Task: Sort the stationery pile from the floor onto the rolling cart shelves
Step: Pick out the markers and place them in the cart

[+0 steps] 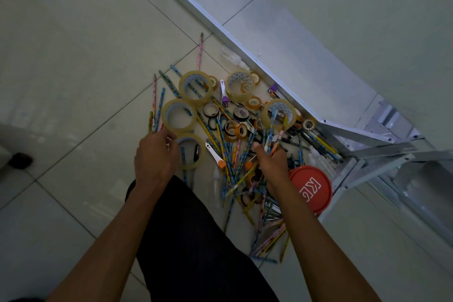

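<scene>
pile: mixed stationery pile (235, 135) spread on the tiled floor (73, 56), right against the metal cart (367, 144); nothing seen on the cart's shelf (294, 44) yet
pencils: pencils (228, 154) look light, stiff, thin; likely to roll and slip out of a loose bunch; best gathered parallel and gripped round the middle
tape rolls: big clear tape rolls (196, 88) light to middling, rigid ring, smooth sides; best hooked through the core or pinched across the rim; small rolls (253, 103) mixed among the pencils
red lid: red lid (310, 185) flat, stiff, at the pile's right edge by the cart leg
right hand: right hand (270, 162) clenched round a bunch of pencils (270, 127), tips fanning upward; sits over the middle of the pile
left hand: left hand (157, 152) low over the pile's left edge, fingers curled at a tape roll (179, 117) and the pencils beside it; whether it actually grips one, cannot tell
position: pile lies directly under and ahead of both hands; cart just beyond it to the right
risk: bunch could splay if more pencils are added one-handed
</scene>
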